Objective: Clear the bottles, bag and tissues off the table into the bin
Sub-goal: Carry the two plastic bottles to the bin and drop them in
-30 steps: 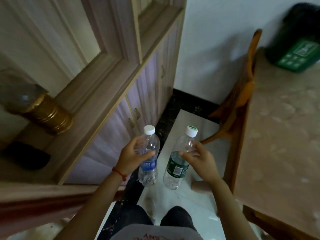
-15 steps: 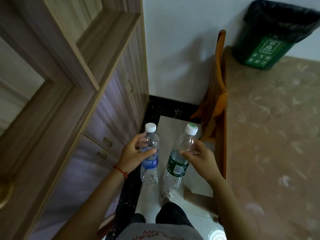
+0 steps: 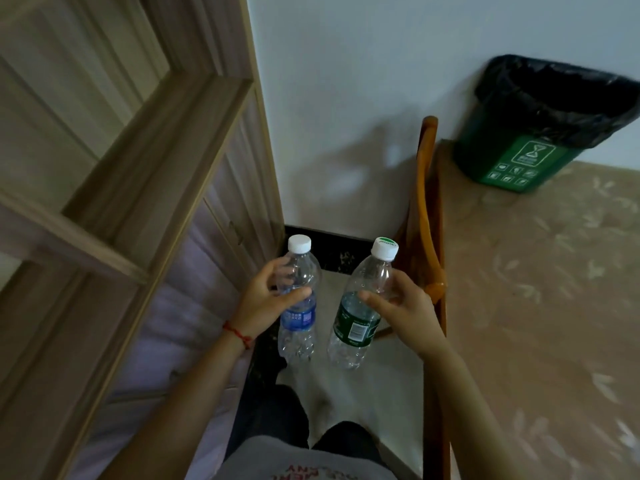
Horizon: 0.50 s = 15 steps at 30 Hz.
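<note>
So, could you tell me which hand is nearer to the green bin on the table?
Right. The right hand holds its bottle beside the table edge, below the green bin; the left hand is farther left.

Left hand (image 3: 262,303) holds blue-label bottle (image 3: 298,299); right hand (image 3: 403,308) holds green-label bottle (image 3: 360,310).

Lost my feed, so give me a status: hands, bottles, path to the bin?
Left hand grips blue-label bottle. Right hand grips green-label bottle. Bin on the table, ahead right. Chair between.
</note>
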Tool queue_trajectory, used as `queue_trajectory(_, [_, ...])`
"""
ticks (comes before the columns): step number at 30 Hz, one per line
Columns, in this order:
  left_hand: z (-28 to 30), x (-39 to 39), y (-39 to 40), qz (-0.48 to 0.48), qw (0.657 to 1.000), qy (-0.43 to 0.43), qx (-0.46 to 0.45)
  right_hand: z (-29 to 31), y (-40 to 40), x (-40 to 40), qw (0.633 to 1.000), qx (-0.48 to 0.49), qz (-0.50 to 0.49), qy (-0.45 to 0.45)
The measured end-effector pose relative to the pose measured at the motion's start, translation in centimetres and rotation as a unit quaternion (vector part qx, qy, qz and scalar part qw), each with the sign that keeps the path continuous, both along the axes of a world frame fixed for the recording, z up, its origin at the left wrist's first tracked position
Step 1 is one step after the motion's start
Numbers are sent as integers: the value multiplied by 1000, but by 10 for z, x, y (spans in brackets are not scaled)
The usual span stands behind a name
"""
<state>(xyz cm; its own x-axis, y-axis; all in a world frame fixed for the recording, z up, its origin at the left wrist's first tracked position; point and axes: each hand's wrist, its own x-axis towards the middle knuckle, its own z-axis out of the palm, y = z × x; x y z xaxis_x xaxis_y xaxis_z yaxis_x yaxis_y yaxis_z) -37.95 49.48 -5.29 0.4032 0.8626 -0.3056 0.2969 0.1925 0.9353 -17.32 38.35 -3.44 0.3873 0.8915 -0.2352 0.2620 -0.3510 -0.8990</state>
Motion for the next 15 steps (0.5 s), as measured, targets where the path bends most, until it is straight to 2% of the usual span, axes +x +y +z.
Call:
queue_trajectory(4, [6,23,53,-14,999,-23,19,7,41,16,1000,18,-8,-8])
queue_trajectory(15, [52,86,196,-119,990,-58,53,54,143,62,991,93,-84,42])
